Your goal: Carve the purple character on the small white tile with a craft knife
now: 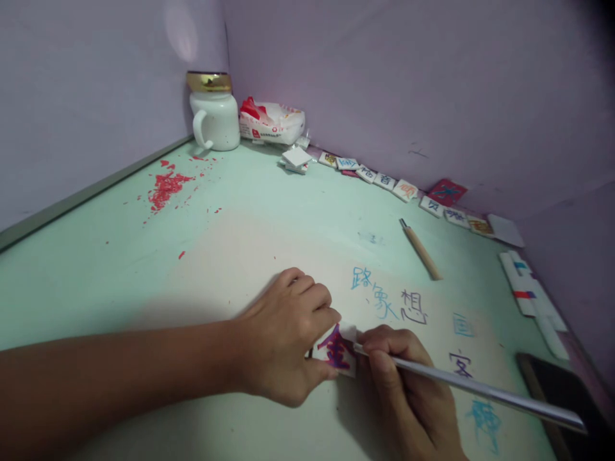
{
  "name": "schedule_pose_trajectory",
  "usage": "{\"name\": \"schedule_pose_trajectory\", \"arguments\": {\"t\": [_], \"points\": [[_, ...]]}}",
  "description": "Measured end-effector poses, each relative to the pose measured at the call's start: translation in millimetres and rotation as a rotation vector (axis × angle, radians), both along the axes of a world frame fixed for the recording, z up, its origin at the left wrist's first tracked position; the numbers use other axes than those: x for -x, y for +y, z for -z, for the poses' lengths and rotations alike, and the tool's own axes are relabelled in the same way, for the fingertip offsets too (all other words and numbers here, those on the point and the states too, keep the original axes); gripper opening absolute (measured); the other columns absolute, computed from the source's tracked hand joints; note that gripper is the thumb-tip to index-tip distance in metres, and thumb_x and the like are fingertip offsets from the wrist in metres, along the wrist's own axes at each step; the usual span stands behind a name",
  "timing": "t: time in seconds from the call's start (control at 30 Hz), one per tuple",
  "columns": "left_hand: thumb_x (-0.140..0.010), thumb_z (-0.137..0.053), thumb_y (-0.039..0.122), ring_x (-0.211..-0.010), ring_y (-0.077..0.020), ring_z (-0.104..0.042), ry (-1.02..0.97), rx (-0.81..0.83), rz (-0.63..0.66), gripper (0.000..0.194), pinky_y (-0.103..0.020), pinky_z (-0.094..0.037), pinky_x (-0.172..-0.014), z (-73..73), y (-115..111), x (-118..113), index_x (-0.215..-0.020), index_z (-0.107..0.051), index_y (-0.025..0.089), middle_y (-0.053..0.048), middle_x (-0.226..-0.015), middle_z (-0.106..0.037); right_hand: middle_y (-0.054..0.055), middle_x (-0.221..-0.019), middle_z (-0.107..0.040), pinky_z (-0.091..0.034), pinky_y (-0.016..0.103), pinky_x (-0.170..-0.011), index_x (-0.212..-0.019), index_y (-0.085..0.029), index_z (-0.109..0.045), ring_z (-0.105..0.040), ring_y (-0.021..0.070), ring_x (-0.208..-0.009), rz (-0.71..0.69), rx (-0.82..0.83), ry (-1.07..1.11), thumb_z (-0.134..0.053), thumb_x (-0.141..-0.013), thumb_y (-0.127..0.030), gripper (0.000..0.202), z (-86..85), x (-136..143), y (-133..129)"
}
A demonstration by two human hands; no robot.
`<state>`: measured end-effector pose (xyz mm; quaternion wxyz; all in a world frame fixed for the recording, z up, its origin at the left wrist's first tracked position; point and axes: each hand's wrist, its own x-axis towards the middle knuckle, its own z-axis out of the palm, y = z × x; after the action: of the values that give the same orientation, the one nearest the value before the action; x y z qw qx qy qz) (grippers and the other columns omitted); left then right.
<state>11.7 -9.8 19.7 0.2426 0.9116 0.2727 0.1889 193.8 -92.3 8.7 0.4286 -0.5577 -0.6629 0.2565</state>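
Observation:
My left hand [293, 342] grips a small white tile [349, 366] on the table, thumb on its near edge and fingers at its far edge. A purple character outlined in red covers the tile's face. In my right hand [408, 384], a long slim silver carving tool [475, 384] is pinched near its tip. That tip meets the tile's right side; whether it cuts the surface I cannot tell. The tool's shaft slants away to the lower right. Handwritten blue and purple characters [413, 307] mark the tabletop just beyond my right hand.
Red shavings [168, 189] lie at the left. A white mug [216, 121], a tissue pack [273, 121] and stacked blank tiles [295, 158] stand at the back. Lettered tiles [384, 180] line the wall. A wooden-handled tool [420, 250], markers [528, 288] and a dark phone [567, 397] lie right.

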Motion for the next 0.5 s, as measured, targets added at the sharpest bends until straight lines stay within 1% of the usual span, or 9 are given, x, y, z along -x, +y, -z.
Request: {"name": "schedule_pose_trajectory", "arguments": {"t": [0.07,0.2,0.37,0.5], "points": [[-0.072,-0.075,0.034,-0.081,-0.0228,-0.049,-0.003,0.002,-0.003,0.031,-0.042,-0.037,-0.085,0.3,0.4,0.1,-0.094,-0.066,0.015,-0.007,-0.087,-0.058,0.000,-0.078,-0.058,-0.043,0.022,-0.057,-0.089,-0.026,-0.053,-0.056,0.0141,-0.070,0.008,0.005,0.000,-0.042,-0.099,-0.024,0.015,0.3,-0.1,-0.2],[-0.072,-0.075,0.034,-0.081,-0.0225,-0.049,-0.003,0.008,0.002,0.030,-0.042,-0.037,-0.085,0.4,0.9,0.0,-0.093,-0.067,0.015,-0.007,-0.087,-0.059,0.000,-0.077,-0.057,-0.042,0.022,-0.056,-0.090,-0.026,-0.053,-0.055,0.0141,-0.070,-0.028,0.015,-0.009,-0.042,-0.100,-0.025,0.015,0.2,0.3,-2.3],[-0.072,-0.075,0.034,-0.081,-0.0226,-0.049,-0.003,-0.003,-0.002,0.029,-0.042,-0.037,-0.085,-0.8,0.3,-0.4,-0.092,-0.066,0.015,-0.007,-0.087,-0.059,-0.001,-0.076,-0.056,-0.041,0.024,-0.057,-0.088,-0.027,-0.053,-0.052,0.0143,-0.069,0.055,0.071,0.069,-0.042,-0.100,-0.031,0.017,-2.0,5.0,-4.9],[-0.072,-0.075,0.034,-0.082,-0.0227,-0.049,-0.005,-0.001,0.001,0.029,-0.042,-0.037,-0.085,-0.3,-0.3,-0.4,-0.092,-0.066,0.015,-0.007,-0.087,-0.059,-0.002,-0.075,-0.055,-0.039,0.024,-0.057,-0.088,-0.027,-0.055,-0.051,0.0131,-0.066,0.097,0.084,0.095,-0.043,-0.101,-0.031,0.017,-1.9,7.1,-4.1]]}}
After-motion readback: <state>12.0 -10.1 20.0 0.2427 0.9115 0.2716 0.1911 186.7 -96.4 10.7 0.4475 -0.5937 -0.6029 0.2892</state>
